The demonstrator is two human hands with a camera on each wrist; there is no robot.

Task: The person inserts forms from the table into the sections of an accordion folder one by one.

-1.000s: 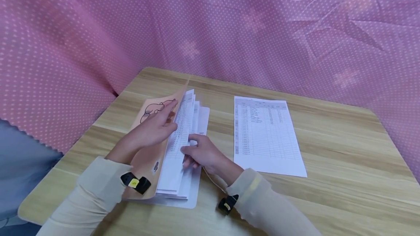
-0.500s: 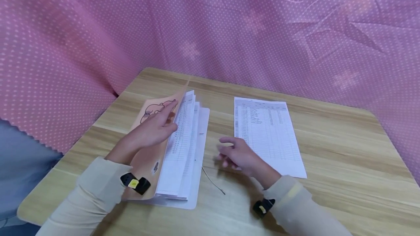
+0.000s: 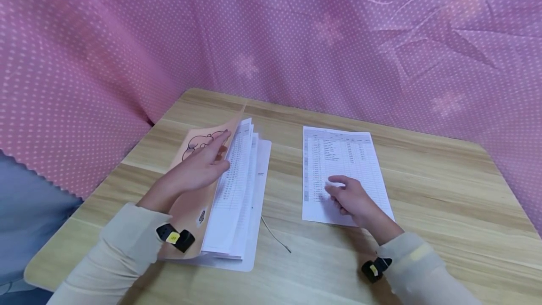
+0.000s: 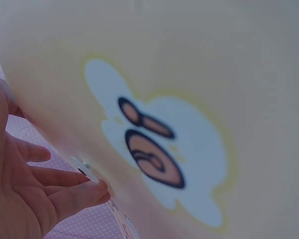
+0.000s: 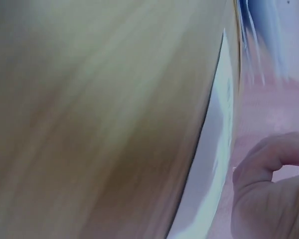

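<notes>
My left hand (image 3: 199, 169) props the folder cover (image 3: 192, 201) open with flat fingers; my right hand (image 3: 349, 199), loosely curled, should pinch the loose sheet (image 3: 343, 164) by its near edge.

A light wooden table (image 3: 423, 192) with a striped grain and rounded corners carries everything here. A folder (image 3: 192, 201) with a peach cover and a cartoon drawing lies on it, its cover lifted and its stack of printed pages fanned open above a pale back cover that lies flat on the wood. Well to the right of the folder, a single printed sheet (image 3: 360, 154) with a table of rows lies flat, apart from the folder, with bare wood between them. Just beside the folder's lower right corner, a thin wire-like strand (image 3: 275, 236) lies on the wood, between the folder and the sheet.
</notes>
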